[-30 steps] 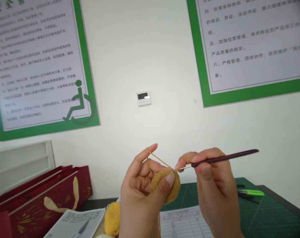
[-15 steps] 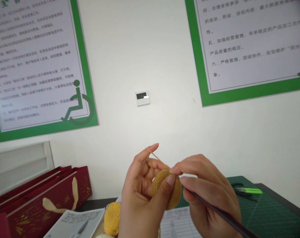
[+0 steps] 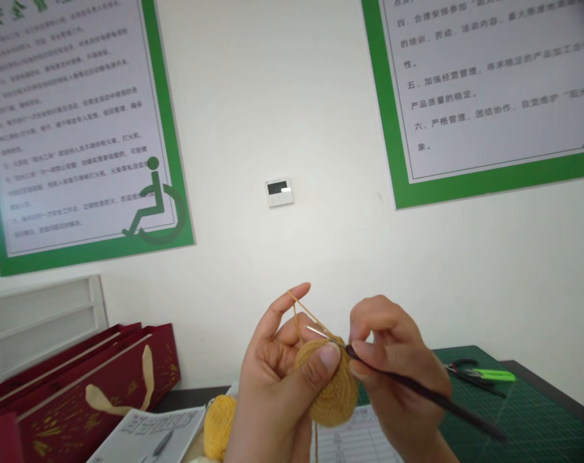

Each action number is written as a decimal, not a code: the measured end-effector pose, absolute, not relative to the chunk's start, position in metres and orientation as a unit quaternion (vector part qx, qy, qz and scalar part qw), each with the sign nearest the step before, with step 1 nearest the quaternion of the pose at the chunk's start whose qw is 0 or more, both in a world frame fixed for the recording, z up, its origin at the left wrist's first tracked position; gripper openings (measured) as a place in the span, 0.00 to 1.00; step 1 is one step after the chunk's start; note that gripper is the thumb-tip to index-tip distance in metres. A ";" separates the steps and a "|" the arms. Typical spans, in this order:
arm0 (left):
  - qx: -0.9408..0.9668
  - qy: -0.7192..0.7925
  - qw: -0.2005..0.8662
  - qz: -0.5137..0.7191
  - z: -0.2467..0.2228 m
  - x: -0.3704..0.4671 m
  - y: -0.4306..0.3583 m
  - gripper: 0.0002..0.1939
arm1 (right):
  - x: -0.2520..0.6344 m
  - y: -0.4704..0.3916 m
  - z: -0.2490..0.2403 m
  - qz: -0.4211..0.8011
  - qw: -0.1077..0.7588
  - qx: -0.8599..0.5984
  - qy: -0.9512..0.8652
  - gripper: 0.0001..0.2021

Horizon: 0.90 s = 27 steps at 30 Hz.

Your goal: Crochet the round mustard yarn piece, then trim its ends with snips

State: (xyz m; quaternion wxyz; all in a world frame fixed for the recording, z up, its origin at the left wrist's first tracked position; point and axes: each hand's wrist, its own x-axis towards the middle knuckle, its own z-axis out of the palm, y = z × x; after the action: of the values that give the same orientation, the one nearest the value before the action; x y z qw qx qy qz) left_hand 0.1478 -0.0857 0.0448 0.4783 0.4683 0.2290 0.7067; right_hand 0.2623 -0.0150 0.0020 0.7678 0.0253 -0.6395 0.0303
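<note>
Lower centre, left hand pinches the crocheted disc, right hand grips the crochet hook; slack yarn could slip off its tip.

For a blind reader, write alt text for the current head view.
A left hand pinches a round mustard crochet piece, yarn looped over its raised index finger, while a right hand works a dark-handled hook through the edge, above a green cutting mat.
</note>
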 end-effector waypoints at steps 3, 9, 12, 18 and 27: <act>0.469 0.238 0.458 0.716 0.046 0.151 -0.089 0.33 | 0.262 -0.023 0.003 -0.159 0.759 -0.036 -0.631 0.19; 0.520 0.256 0.373 0.724 0.042 0.155 -0.090 0.33 | 0.255 -0.032 0.002 -0.046 0.784 -0.078 -0.614 0.13; 0.526 0.263 0.359 0.725 0.041 0.155 -0.088 0.32 | 0.255 -0.033 -0.001 0.057 0.811 -0.084 -0.576 0.07; 0.498 0.264 0.374 0.736 0.045 0.152 -0.090 0.30 | 0.264 -0.032 0.015 0.349 0.780 -0.084 -0.513 0.13; 0.487 0.241 0.400 0.738 0.045 0.153 -0.089 0.29 | 0.248 -0.033 0.016 0.505 0.675 0.025 -0.538 0.12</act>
State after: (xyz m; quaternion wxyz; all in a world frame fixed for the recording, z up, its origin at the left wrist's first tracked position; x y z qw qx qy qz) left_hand 0.1526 -0.0887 0.0450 0.4001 0.4866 0.2410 0.7383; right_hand 0.2476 -0.0326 0.0156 0.6747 0.0254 -0.5381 0.5045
